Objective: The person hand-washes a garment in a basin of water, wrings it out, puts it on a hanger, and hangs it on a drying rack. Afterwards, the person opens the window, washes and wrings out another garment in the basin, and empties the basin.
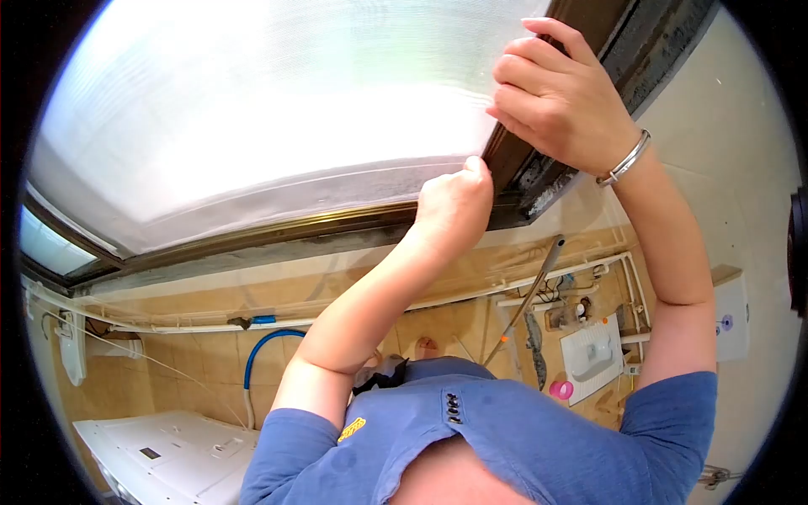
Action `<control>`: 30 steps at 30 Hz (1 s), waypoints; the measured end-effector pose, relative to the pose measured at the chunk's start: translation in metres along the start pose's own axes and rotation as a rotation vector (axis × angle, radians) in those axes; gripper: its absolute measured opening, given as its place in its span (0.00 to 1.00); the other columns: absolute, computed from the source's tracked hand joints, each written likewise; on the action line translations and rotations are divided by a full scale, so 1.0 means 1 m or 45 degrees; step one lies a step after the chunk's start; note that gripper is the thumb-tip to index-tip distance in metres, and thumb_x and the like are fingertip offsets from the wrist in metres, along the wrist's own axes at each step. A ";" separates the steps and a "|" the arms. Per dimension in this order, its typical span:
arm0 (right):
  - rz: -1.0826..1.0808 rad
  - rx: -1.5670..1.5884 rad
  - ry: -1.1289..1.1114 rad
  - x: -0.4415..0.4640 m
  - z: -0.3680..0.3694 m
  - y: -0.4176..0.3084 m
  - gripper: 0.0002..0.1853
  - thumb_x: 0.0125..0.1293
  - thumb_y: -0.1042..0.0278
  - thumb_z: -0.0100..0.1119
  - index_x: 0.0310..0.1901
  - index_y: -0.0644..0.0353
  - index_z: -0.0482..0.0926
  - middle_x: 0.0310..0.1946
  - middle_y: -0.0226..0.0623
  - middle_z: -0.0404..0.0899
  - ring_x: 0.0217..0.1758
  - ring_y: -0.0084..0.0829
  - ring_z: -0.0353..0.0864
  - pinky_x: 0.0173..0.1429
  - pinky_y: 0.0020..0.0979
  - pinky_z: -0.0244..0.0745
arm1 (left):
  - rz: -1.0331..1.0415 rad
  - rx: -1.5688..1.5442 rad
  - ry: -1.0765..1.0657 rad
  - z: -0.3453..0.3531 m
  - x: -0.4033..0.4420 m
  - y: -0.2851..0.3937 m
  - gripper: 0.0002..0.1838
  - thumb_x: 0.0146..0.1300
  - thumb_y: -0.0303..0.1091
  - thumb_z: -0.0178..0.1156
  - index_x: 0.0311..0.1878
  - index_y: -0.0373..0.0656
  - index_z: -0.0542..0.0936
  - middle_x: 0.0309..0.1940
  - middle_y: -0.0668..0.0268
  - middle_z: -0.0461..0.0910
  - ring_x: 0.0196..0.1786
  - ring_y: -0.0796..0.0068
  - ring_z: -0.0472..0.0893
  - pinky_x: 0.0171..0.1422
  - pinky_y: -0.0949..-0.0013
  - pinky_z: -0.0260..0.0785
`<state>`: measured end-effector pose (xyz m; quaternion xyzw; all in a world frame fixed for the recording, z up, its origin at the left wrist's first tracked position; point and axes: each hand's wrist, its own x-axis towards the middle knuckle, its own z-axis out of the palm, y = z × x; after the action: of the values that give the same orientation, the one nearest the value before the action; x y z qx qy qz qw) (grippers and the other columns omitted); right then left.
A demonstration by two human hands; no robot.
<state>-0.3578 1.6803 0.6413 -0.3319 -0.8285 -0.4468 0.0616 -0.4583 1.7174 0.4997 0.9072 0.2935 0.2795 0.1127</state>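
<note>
A whitish mesh window screen (320, 109) fills the upper left, very bright with light behind it. Its dark brown window frame (278, 230) runs along the bottom and up the right side. At the lower right corner, my left hand (456, 204) is closed in a fist, thumb uppermost, against the screen's edge; what lies inside its fingers is hidden. Higher up on the right side is my right hand (566, 101), wearing a silver bracelet (625, 160). Its fingers curl over the screen's edge beside the frame, the index finger lifted apart from the others.
Below are a tan tiled floor (198, 366), a squat toilet (592, 358), a pink ring (560, 389), a long metal pole (526, 299) and white pipes (295, 324). A blue hose (261, 349) and a white appliance (168, 454) stand at lower left. A pale wall rises at right.
</note>
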 end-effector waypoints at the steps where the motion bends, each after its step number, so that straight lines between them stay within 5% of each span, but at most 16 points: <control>1: 0.015 -0.006 -0.023 -0.004 -0.001 0.002 0.09 0.44 0.68 0.60 0.20 0.55 0.68 0.27 0.24 0.68 0.39 0.24 0.69 0.57 0.34 0.57 | 0.023 -0.028 -0.009 0.003 0.003 0.003 0.08 0.59 0.30 0.45 0.28 0.35 0.65 0.12 0.56 0.72 0.20 0.58 0.76 0.23 0.62 0.67; 11: 0.114 -0.034 -0.055 -0.050 0.000 0.018 0.06 0.43 0.68 0.59 0.18 0.55 0.70 0.26 0.25 0.70 0.39 0.24 0.69 0.58 0.33 0.57 | -0.005 -0.102 -0.045 0.031 0.026 0.035 0.05 0.52 0.26 0.49 0.28 0.36 0.65 0.14 0.55 0.74 0.22 0.58 0.77 0.24 0.62 0.69; 21: 0.195 0.066 0.098 -0.039 0.004 0.010 0.07 0.42 0.71 0.60 0.20 0.59 0.70 0.27 0.32 0.69 0.39 0.32 0.69 0.56 0.39 0.59 | -0.038 0.045 0.293 0.040 0.015 0.036 0.11 0.41 0.28 0.55 0.29 0.37 0.65 0.15 0.62 0.75 0.20 0.65 0.78 0.22 0.67 0.69; 28: 0.348 0.674 0.173 -0.064 -0.007 -0.047 0.12 0.60 0.66 0.45 0.21 0.62 0.64 0.27 0.40 0.67 0.34 0.41 0.65 0.42 0.37 0.62 | 0.199 -0.163 -0.195 0.040 -0.060 0.013 0.06 0.43 0.29 0.53 0.24 0.38 0.69 0.16 0.57 0.74 0.23 0.58 0.76 0.25 0.61 0.67; 30: 0.466 0.832 0.164 -0.075 -0.003 -0.067 0.12 0.61 0.66 0.43 0.23 0.62 0.63 0.28 0.41 0.66 0.34 0.41 0.65 0.40 0.36 0.62 | 0.092 -0.102 -0.464 0.034 -0.088 0.003 0.03 0.43 0.28 0.53 0.22 0.39 0.71 0.18 0.58 0.74 0.24 0.58 0.76 0.25 0.61 0.67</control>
<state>-0.3415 1.6156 0.5661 -0.4086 -0.8487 -0.1606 0.2949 -0.4966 1.6611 0.4337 0.9476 0.2238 0.1258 0.1900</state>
